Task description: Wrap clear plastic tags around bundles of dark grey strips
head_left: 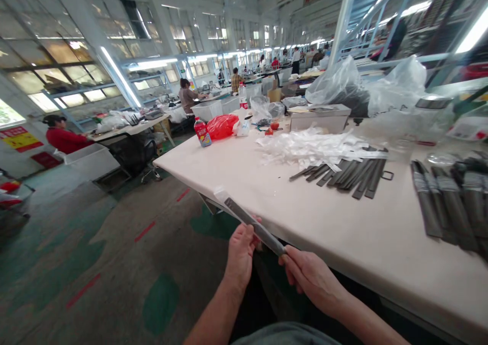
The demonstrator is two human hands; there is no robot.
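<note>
A long, flat dark grey strip (pixel 263 232) lies slantwise between my hands, just over the table's front edge. Clear plastic, apparently a thin sleeve, shows around its far end and sticks out past it. My left hand (pixel 241 246) pinches the strip near its middle, thumb on top. The near end is gripped by my right hand (pixel 308 274), with the fingers curled around it. Beyond them on the table, a fan of similar dark strips (pixel 354 175) lies partly under a heap of white, see-through plastic sleeves (pixel 312 144).
Bundled dark strips (pixel 450 202) lie on the white table (pixel 312 213) at right. At the back stand a red-labelled bottle (pixel 202 132), a red plastic bag (pixel 221 126), a grey box (pixel 320 117) and clear bags (pixel 400 88). Several people sit or stand at farther tables; a black chair (pixel 133 154) is at left.
</note>
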